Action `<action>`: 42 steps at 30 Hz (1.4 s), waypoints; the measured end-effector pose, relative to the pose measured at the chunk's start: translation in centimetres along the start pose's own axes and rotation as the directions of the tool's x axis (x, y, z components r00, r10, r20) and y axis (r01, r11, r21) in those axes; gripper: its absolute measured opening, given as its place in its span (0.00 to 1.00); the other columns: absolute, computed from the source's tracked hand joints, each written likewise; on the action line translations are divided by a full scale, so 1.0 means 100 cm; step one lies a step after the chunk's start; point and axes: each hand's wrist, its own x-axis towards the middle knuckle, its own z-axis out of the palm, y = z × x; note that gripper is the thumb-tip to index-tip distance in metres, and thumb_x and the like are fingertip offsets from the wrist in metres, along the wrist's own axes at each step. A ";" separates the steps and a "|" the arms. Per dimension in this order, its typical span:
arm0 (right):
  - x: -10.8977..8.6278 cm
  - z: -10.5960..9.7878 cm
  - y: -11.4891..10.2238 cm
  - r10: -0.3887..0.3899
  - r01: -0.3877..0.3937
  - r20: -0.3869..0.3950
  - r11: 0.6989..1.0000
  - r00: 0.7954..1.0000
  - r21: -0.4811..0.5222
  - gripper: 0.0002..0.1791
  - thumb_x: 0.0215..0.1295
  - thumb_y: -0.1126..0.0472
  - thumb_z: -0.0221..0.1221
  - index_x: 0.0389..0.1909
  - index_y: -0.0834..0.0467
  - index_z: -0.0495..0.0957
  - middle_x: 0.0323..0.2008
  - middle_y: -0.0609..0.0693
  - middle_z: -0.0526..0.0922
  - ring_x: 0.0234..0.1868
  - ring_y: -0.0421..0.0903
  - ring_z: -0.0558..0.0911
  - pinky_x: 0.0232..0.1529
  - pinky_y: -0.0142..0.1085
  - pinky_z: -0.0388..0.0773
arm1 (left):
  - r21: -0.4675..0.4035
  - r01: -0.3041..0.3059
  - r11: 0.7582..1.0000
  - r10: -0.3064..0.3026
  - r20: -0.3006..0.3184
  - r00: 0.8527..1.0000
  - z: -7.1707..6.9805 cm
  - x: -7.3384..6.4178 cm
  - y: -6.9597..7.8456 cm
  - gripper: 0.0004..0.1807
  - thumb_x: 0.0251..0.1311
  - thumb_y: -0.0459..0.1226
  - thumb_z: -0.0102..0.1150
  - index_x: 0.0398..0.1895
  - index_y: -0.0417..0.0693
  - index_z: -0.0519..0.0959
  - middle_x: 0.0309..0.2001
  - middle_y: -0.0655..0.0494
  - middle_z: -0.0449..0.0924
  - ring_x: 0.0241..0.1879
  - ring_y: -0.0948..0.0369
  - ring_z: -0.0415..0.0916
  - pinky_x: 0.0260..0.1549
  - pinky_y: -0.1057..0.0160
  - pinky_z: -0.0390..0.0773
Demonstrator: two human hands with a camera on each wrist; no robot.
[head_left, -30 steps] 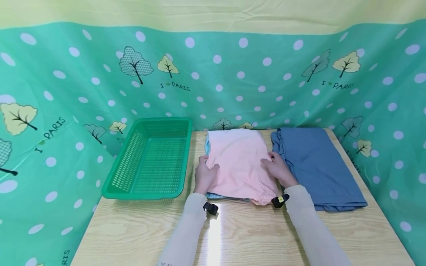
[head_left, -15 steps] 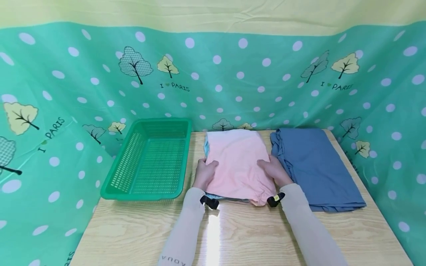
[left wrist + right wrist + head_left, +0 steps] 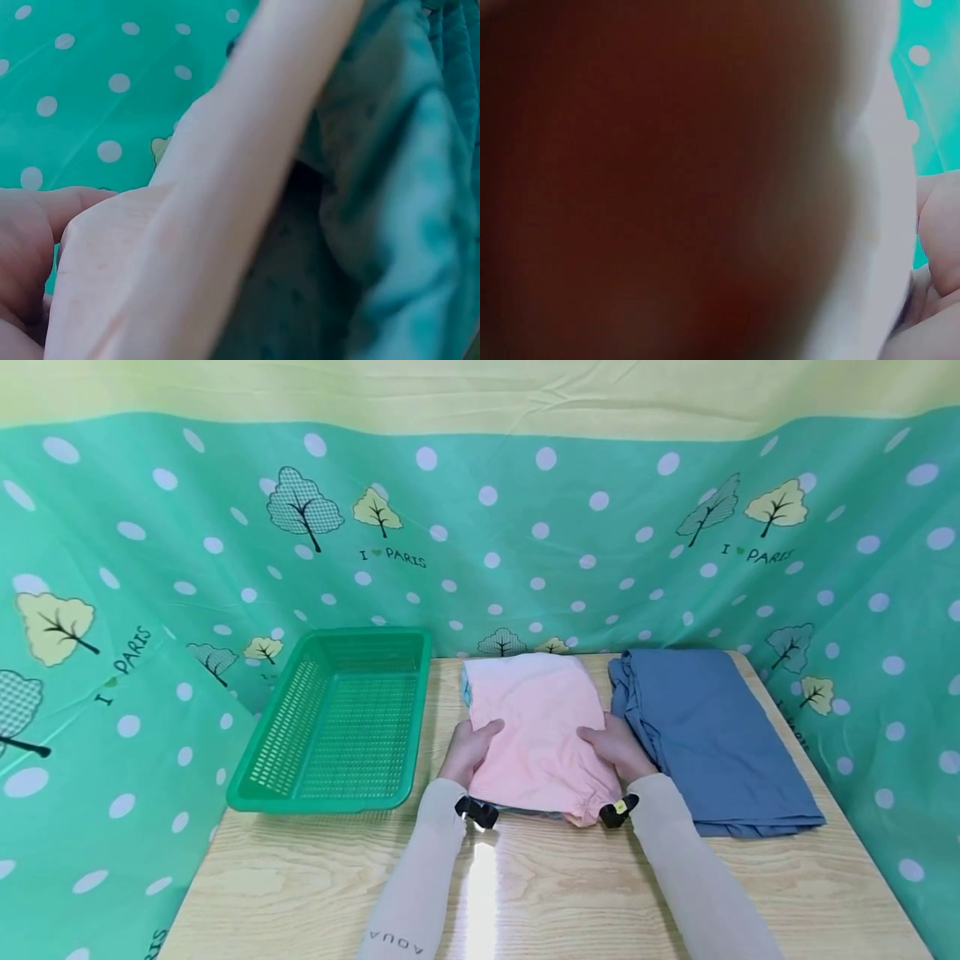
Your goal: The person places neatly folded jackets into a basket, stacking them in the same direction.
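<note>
A folded pink garment [image 3: 538, 718] lies at the middle of the table, with gathered fabric at its near right corner. Under it, a teal patterned cloth [image 3: 420, 217] peeks out along the left and near edges. My left hand [image 3: 467, 752] grips the left side of the stack, its thumb on top of the pink fabric. Opposite it, my right hand [image 3: 621, 748] holds the right side the same way, fingers hidden beneath. In the right wrist view, dark blurred fabric fills most of the picture, with part of the right hand at the right edge.
A green plastic basket [image 3: 416, 727] with perforated sides stands to the left of the stack. Folded blue cloth [image 3: 716, 735] lies to the right, close beside my right hand. A green dotted curtain [image 3: 540, 577] surrounds the wooden table [image 3: 555, 893] at the back and sides.
Both hands have shifted slightly inward, their thumbs now farther over the pink garment. The left hand moved a little right, the right hand a little left. Basket and blue cloth stay put.
</note>
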 end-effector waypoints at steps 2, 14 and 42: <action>0.000 0.001 0.001 -0.008 0.008 -0.009 1.000 1.000 -0.020 0.31 0.75 0.61 0.55 0.72 0.70 0.62 0.71 0.69 0.68 0.71 0.63 0.69 0.74 0.54 0.65 | -0.003 -0.009 1.000 0.009 0.023 1.000 0.000 0.000 0.000 0.17 0.66 0.44 0.64 0.51 0.43 0.80 0.21 0.65 0.74 0.20 0.68 0.73 0.25 0.68 0.76; -0.004 0.002 -0.001 -0.006 0.006 -0.022 1.000 1.000 0.006 0.32 0.74 0.65 0.53 0.76 0.66 0.60 0.75 0.66 0.64 0.75 0.60 0.64 0.78 0.54 0.59 | 0.020 -0.026 0.999 0.024 0.075 0.997 0.003 0.002 -0.004 0.20 0.66 0.38 0.60 0.59 0.44 0.75 0.16 0.67 0.64 0.09 0.69 0.54 0.08 0.70 0.56; -0.018 -0.002 -0.020 -0.109 0.113 -0.081 0.992 0.991 0.049 0.34 0.74 0.66 0.52 0.79 0.61 0.56 0.77 0.63 0.62 0.76 0.58 0.62 0.79 0.52 0.56 | 0.078 -0.215 0.973 0.215 0.002 0.977 0.009 -0.020 0.012 0.27 0.71 0.35 0.55 0.73 0.44 0.68 0.70 0.44 0.72 0.70 0.49 0.69 0.73 0.49 0.65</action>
